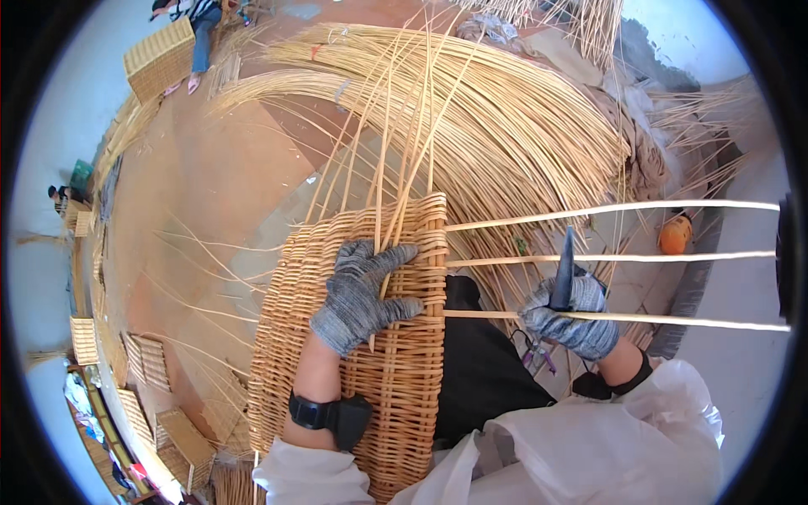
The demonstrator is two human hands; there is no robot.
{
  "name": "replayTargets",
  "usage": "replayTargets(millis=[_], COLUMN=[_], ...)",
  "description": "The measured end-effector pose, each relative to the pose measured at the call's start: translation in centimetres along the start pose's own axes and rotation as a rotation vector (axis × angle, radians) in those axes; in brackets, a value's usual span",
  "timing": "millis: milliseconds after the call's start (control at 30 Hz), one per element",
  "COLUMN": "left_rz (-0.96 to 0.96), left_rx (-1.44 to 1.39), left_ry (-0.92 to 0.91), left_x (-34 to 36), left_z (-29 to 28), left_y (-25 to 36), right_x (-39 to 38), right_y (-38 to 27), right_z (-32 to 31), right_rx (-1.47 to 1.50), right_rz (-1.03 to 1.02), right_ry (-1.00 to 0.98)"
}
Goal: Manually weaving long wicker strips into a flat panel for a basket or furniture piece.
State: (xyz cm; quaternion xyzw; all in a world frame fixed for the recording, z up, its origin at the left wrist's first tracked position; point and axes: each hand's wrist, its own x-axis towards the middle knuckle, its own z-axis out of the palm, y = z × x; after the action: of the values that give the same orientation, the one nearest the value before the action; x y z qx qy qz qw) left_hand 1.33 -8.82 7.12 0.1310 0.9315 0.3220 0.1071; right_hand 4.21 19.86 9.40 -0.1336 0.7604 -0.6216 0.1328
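Note:
A woven wicker basket [396, 396] stands in front of me, long loose canes [429, 109] rising from its far end. My left hand [362, 295], in a grey knit glove, lies on its weave with thumb and forefinger spread; a few canes run beneath or between the fingers. To the right, my gloved right hand [576, 316] is closed around a dark, tapered metal spike [565, 269], its point directed away from me. Three pale canes [623, 259] stick out rightward from the basket's edge; the nearest one passes at my right hand. Whether the fingers also grip that cane is hidden.
A large bundle of rods [539, 126] covers the floor beyond the basket. Purple-handled cutters [539, 353] lie below my right hand, an orange round object [676, 234] farther right. At the far left are a wicker box [160, 61], a person [204, 38] and several woven pieces [147, 362].

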Motion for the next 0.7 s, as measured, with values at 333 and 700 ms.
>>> replayTargets(millis=[333, 700], left_rz=[0.264, 0.153], left_rx=[0.199, 0.306], left_ry=[-0.244, -0.110], left_x=[-3.8, -6.0], left_z=[-0.7, 0.6], left_y=[1.2, 1.9], right_x=[-7.8, -6.3], right_y=[4.0, -0.4], right_z=[5.8, 0.6], right_rx=[0.145, 0.209], right_rz=[0.095, 0.269], right_ry=[0.017, -0.327])
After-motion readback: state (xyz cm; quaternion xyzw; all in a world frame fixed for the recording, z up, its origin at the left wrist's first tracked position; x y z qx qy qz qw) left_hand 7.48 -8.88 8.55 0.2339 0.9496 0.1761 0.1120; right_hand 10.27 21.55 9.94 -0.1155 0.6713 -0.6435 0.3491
